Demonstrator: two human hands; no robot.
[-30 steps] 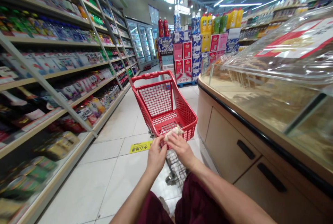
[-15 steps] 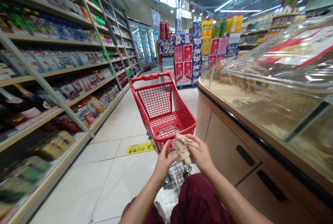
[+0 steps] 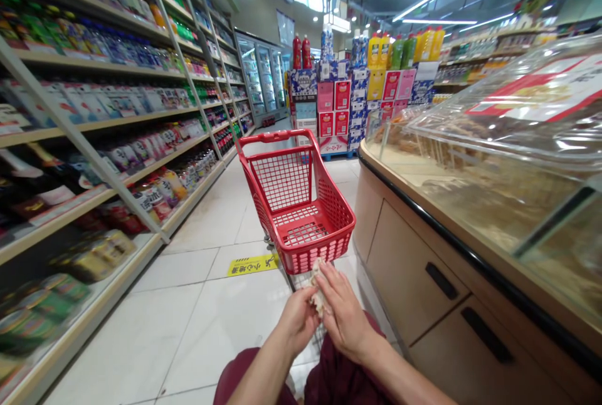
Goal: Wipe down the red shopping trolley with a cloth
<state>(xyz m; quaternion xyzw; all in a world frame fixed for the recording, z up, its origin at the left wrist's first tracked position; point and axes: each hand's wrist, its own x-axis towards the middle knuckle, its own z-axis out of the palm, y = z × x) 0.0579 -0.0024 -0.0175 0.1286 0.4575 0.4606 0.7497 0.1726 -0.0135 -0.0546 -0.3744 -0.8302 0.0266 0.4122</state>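
A crumpled pale cloth with a faint pattern (image 3: 316,273) is squeezed between my two hands, just this side of a red shopping cart (image 3: 294,254). My left hand (image 3: 300,317) is closed on it from the left, thumb on top. Pressed over the cloth from the right is my right hand (image 3: 344,311), fingers together and fairly straight, hiding much of it. The cart's red plastic basket has grid walls and holds nothing that I can see. Neither hand touches the cart.
Shelves of drinks and cans (image 3: 117,123) line the left side. On the right stands a wooden counter (image 3: 414,267) with clear covers (image 3: 517,116). Stacked drink boxes (image 3: 341,104) stand behind the cart, and a yellow floor sign (image 3: 253,265) lies left of it.
Both hands have moved down and closer together, away from the cart's rim. My right hand has gone from pinching the cloth to lying over it, and the cloth is more bunched.
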